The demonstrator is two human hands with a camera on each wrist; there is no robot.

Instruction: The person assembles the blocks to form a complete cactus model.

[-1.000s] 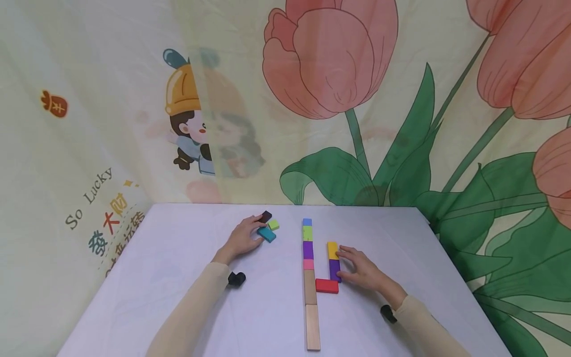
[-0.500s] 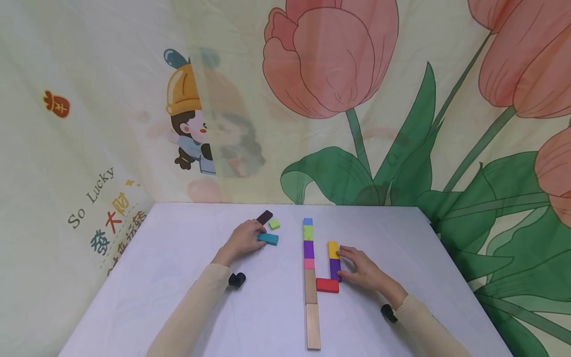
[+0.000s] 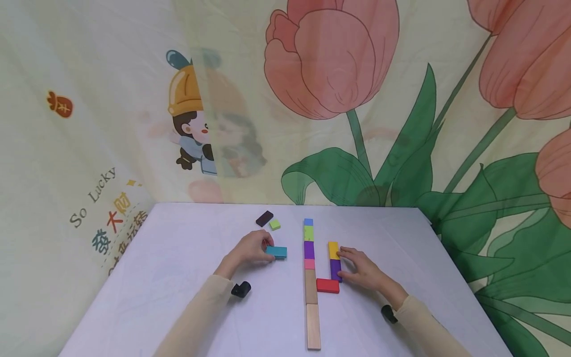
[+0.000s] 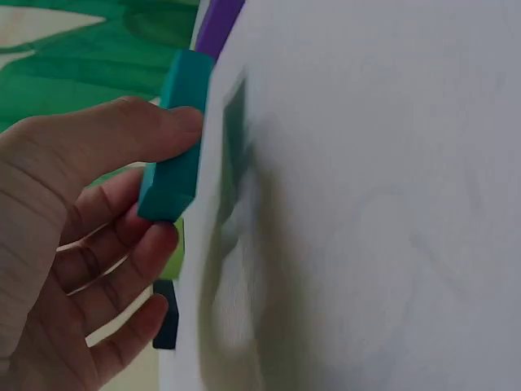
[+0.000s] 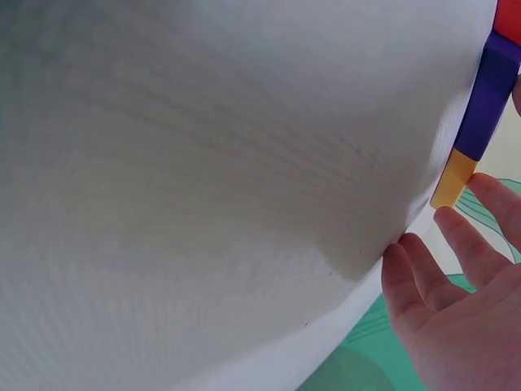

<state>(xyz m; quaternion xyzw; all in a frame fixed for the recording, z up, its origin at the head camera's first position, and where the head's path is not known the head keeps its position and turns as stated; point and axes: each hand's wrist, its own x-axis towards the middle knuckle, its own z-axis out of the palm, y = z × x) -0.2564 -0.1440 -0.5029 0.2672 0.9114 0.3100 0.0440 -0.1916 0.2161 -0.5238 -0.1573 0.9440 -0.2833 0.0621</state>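
My left hand (image 3: 251, 249) pinches a teal block (image 3: 279, 253) between thumb and fingers. In the left wrist view the teal block (image 4: 181, 138) is held just off the white cloth, its shadow beside it. My right hand (image 3: 363, 270) lies with loosely extended fingers along the right side of a yellow block (image 3: 333, 250) and a purple block (image 3: 335, 270), which stand end to end. In the right wrist view its fingertips (image 5: 448, 218) are right at the yellow block's end. A red block (image 3: 327, 285) lies crosswise below the purple one, reaching to the long row.
A straight row of blocks runs down the table's middle: blue (image 3: 309, 222), green (image 3: 309, 233), purple (image 3: 309, 250), pink (image 3: 309, 264), then two wooden planks (image 3: 313, 327). A dark brown block (image 3: 264, 218) and a small green block (image 3: 274, 224) lie at the back left.
My left hand has drawn the teal block toward me and to the right, away from the dark brown and green blocks, and it now lies crosswise. The right hand stays put.
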